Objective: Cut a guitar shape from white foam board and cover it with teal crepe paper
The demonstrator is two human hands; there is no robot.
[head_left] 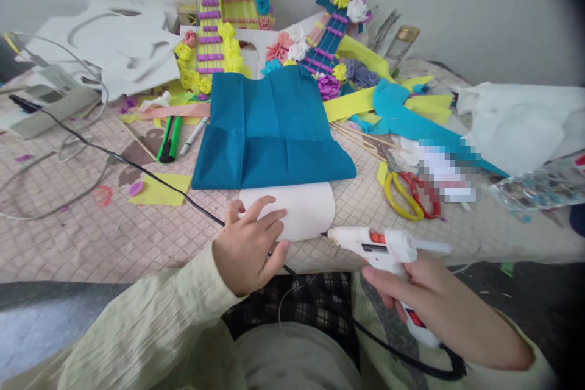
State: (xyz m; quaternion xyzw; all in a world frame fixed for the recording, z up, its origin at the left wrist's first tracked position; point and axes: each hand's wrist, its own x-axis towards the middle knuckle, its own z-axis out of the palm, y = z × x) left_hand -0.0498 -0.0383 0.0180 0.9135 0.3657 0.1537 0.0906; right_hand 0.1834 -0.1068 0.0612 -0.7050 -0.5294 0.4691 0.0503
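My left hand (249, 242) rests with fingers spread flat on a white rolled paper piece (301, 207) at the table's near edge. Just behind the roll lies a creased teal paper sheet (269, 128). My right hand (425, 301) is wrapped round the grip of a white hot glue gun (384, 247). The gun's nozzle points left and touches or nearly touches the right end of the white roll. The gun's black cord (137, 164) runs from under my hands across the table to the left.
Yellow-and-red scissors (409, 195) lie right of the roll. A green utility knife (170, 139) and a pen (194, 135) lie left of the teal sheet. Paper-flower guitar crafts (219, 18) stand at the back. White foam offcuts (114, 42) and a power strip (50, 106) are at far left.
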